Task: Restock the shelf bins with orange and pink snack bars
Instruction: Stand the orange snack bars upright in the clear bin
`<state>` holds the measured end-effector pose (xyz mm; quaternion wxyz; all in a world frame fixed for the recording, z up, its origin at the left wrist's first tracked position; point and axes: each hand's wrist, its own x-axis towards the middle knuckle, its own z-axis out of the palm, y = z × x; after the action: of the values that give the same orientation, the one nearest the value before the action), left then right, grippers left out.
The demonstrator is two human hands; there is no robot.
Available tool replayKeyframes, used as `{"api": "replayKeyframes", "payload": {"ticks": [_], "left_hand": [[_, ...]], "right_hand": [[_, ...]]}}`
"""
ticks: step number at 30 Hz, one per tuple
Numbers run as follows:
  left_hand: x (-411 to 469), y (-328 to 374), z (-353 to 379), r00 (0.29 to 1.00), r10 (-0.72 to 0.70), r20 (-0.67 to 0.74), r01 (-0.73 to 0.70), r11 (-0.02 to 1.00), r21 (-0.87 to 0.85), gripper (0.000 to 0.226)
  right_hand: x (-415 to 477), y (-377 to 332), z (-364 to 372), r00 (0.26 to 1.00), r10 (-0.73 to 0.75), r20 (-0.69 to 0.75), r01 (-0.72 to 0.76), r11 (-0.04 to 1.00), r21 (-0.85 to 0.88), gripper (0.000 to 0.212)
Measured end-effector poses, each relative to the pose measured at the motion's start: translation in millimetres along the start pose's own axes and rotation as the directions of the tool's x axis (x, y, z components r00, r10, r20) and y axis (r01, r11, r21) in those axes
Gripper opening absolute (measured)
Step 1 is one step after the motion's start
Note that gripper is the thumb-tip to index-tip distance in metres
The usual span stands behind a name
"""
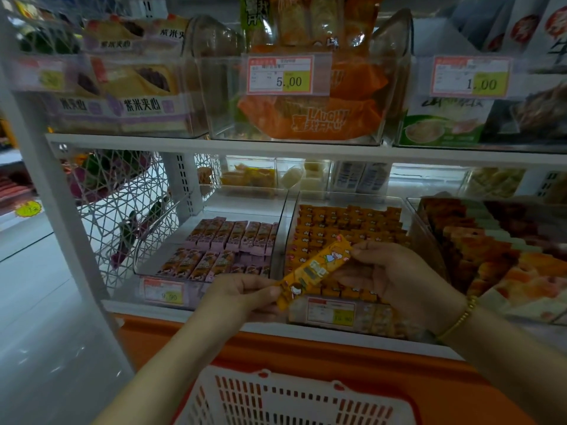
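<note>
Shelf [276, 145]: white, two tiers in view. The lower tier carries clear bins side by side.

Orange bin [291, 222]: right of centre, packed in close rows with orange bars [346, 225]. It looks close to full, though the front rows are partly hidden by the hands.

Pink bin [162, 234]: at 9 o'clock from the orange bin, walls touching. The pink bars [233, 234] lie in two rows, with bare floor behind them at 12 o'clock.

Basket [291, 400]: white, slotted, at 6 o'clock below the hands. Contents not visible.

Right hand [395, 271]: fingers [357, 250] pinch the upper end of the held bar. This hand sits in front of the orange bin.

Left hand [242, 292]: fingers [270, 291] pinch the lower end, in front of the seam between the two bins.

Held bar [313, 271]: orange wrapper, printed face towards the camera, held clear of the bin. Its long axis runs from 7 o'clock to 1 o'clock, and both ends are gripped.

Key relation (judgement): the orange bin lies at 12 o'clock from the bar, directly behind it. The stocked bars appear to stand on end, so the held bar would need turning to match. The right hand is the nearer one to make the placement. The left could let go first.
</note>
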<state>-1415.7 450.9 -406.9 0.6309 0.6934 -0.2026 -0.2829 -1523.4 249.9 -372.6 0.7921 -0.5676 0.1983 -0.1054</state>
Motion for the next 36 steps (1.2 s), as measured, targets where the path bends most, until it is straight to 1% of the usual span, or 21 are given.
{"api": "replayKeyframes", "payload": {"ticks": [2, 5, 9, 10, 12, 14, 16, 18, 20, 22, 23, 24, 25, 26, 27, 28, 29, 30, 32, 34, 36], "left_hand": [[1.3, -1.7, -0.7, 1.000, -0.005, -0.008, 0.005, 1.000, 0.007, 0.011], [2.1, -3.1, -2.2, 1.000, -0.014, -0.011, 0.014, 1.000, 0.014, 0.014], [1.6, -2.6, -0.5, 0.999, -0.032, 0.014, 0.032, 0.999, 0.016, 0.017], [1.7, -2.8, 0.7, 0.998, -0.055, 0.022, 0.055, 0.998, -0.010, 0.018], [3.0, -3.2, 1.4, 0.988, -0.142, 0.065, 0.149, 0.980, -0.128, 0.025], [2.2, -1.6, -0.4, 0.950, -0.241, 0.200, 0.288, 0.923, -0.257, 0.039], [-1.4, 1.3, -2.1, 0.870, -0.301, 0.390, 0.441, 0.828, -0.346, 0.051], [-3.9, 2.5, -3.1, 0.784, -0.263, 0.562, 0.544, 0.727, -0.419, 0.055], [-5.0, 1.5, -2.6, 0.741, -0.168, 0.650, 0.563, 0.684, -0.464, 0.060], [-5.5, -0.2, 0.3, 0.745, -0.117, 0.657, 0.534, 0.696, -0.481, 0.064], [-5.0, -1.8, 1.9, 0.766, -0.121, 0.631, 0.517, 0.700, -0.493, 0.060], [-4.7, -2.4, 4.6, 0.804, -0.142, 0.577, 0.485, 0.718, -0.500, 0.052], [-3.2, -4.0, 6.5, 0.853, -0.168, 0.493, 0.429, 0.764, -0.482, 0.044], [-2.1, -4.8, 8.7, 0.892, -0.182, 0.413, 0.363, 0.833, -0.417, 0.040], [-1.5, -5.1, 10.6, 0.925, -0.180, 0.335, 0.283, 0.915, -0.289, 0.041], [-1.9, -4.8, 12.6, 0.953, -0.161, 0.255, 0.196, 0.974, -0.118, 0.046], [-2.4, -5.6, 13.8, 0.977, -0.118, 0.178, 0.110, 0.992, 0.056, 0.048], [-2.6, -6.3, 15.0, 0.993, -0.054, 0.106, 0.035, 0.984, 0.176, 0.043], [-2.1, -9.4, 18.0, 0.996, 0.091, 0.020, -0.093, 0.945, 0.313, 0.038], [0.6, -15.4, 21.5, 0.962, 0.270, -0.025, -0.233, 0.869, 0.437, 0.043], [3.5, -18.2, 25.8, 0.901, 0.433, -0.027, -0.359, 0.779, 0.514, 0.044]], "right_hand": [[2.6, 2.9, 0.4, 1.000, 0.015, 0.018, -0.014, 1.000, -0.010, 0.017], [3.8, 7.2, 0.8, 0.999, 0.007, 0.046, -0.005, 0.999, -0.038, 0.020], [1.6, 10.8, 1.0, 0.995, 0.003, 0.097, 0.015, 0.982, -0.186, 0.041], [1.0, 11.1, 0.8, 0.994, -0.011, 0.109, 0.034, 0.978, -0.208, 0.041], [0.0, 9.9, -0.9, 0.988, -0.059, 0.144, 0.086, 0.977, -0.194, 0.036], [-3.3, 7.0, -1.8, 0.969, -0.118, 0.217, 0.153, 0.976, -0.153, 0.033], [-7.1, 5.6, -1.9, 0.941, -0.163, 0.298, 0.229, 0.952, -0.201, 0.032], [-7.8, 7.4, -0.9, 0.924, -0.180, 0.338, 0.279, 0.921, -0.272, 0.035], [-6.5, 10.1, -0.2, 0.915, -0.192, 0.354, 0.295, 0.918, -0.264, 0.037], [-5.6, 11.7, 1.5, 0.911, -0.216, 0.352, 0.317, 0.911, -0.262, 0.037], [-4.3, 13.0, 1.4, 0.914, -0.229, 0.335, 0.327, 0.904, -0.274, 0.037], [-2.3, 14.2, 1.6, 0.921, -0.243, 0.303, 0.331, 0.900, -0.284, 0.036], [0.4, 15.5, 1.4, 0.933, -0.256, 0.251, 0.324, 0.902, -0.286, 0.036], [4.1, 17.3, 0.5, 0.951, -0.249, 0.183, 0.292, 0.917, -0.271, 0.036], [7.5, 18.3, 0.3, 0.972, -0.209, 0.109, 0.229, 0.945, -0.233, 0.035], [9.4, 19.2, 0.1, 0.990, -0.135, 0.043, 0.141, 0.975, -0.172, 0.030], [10.2, 19.4, 0.3, 0.999, -0.046, 0.013, 0.047, 0.994, -0.102, 0.025], [9.6, 19.2, 1.0, 0.999, 0.037, 0.014, -0.036, 0.997, -0.069, 0.023], [6.2, 20.1, 2.5, 0.988, 0.139, 0.071, -0.130, 0.984, -0.121, 0.033], [4.8, 22.8, 5.8, 0.984, 0.148, 0.096, -0.131, 0.978, -0.164, 0.041], [7.2, 24.8, 6.9, 0.991, 0.115, 0.071, -0.102, 0.981, -0.164, 0.043]]}}
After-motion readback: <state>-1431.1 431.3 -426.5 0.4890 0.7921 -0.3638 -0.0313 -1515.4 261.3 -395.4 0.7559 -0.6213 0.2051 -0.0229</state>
